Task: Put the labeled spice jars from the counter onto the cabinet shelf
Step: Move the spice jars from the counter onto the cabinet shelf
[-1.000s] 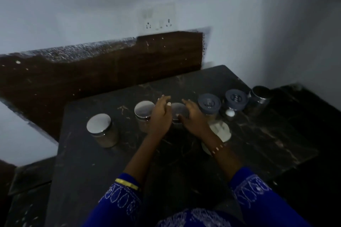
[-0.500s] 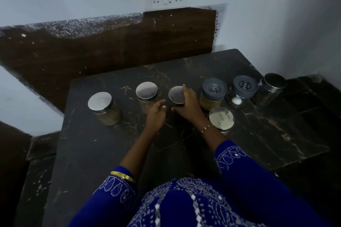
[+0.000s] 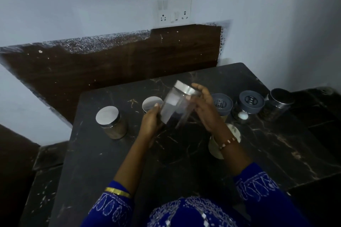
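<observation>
A clear jar with a steel lid (image 3: 177, 107) is lifted off the dark counter (image 3: 184, 153) and tilted, lid pointing up and away. My left hand (image 3: 150, 123) holds its lower side and my right hand (image 3: 205, 108) holds its right side near the lid. On the counter stand a steel-lidded jar (image 3: 110, 121) at the left, another (image 3: 151, 104) partly behind my left hand, two grey-lidded jars (image 3: 221, 103) (image 3: 251, 102), and a dark jar (image 3: 278, 103) at the far right. A pale jar (image 3: 215, 145) sits under my right wrist.
A brown wooden backsplash (image 3: 110, 64) runs behind the counter, below a white wall with a socket plate (image 3: 174, 10). A lower dark ledge (image 3: 323, 116) lies to the right and another (image 3: 46, 180) to the left. No cabinet shelf is in view.
Both hands closed around the middle steel-lidded jar, lifted it off the counter and tilted it. The camera view also shifted lower and closer to the counter.
</observation>
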Action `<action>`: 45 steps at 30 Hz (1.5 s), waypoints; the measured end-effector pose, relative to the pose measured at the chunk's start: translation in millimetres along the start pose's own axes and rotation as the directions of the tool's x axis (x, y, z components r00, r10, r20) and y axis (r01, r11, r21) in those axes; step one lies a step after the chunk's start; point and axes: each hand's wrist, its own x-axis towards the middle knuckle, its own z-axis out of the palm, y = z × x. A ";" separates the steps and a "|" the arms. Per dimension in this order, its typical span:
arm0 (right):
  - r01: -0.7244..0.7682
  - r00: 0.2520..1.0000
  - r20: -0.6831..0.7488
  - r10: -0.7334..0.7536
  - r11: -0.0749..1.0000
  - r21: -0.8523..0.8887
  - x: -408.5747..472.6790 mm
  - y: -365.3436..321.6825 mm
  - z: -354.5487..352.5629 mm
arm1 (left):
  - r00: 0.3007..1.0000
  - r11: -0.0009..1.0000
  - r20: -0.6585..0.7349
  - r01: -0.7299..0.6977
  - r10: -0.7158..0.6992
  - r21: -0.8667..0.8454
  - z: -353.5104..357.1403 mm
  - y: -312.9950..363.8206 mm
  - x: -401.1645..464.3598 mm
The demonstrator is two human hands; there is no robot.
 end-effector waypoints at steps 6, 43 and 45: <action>0.072 0.997 -0.019 -0.070 0.980 0.187 -5.7 -15.7 15.9 | 0.968 0.950 0.249 0.079 -0.002 -0.302 2.7 17.9 -9.4; 0.089 0.990 0.100 -0.100 0.990 0.111 -40.8 -56.0 68.8 | 0.887 0.863 0.098 -0.406 0.451 -0.300 -0.8 56.7 -53.4; 0.121 0.981 0.146 -0.131 0.989 0.080 -29.2 -74.2 69.2 | 0.861 0.829 0.060 -0.465 0.506 -0.312 6.5 74.5 -49.9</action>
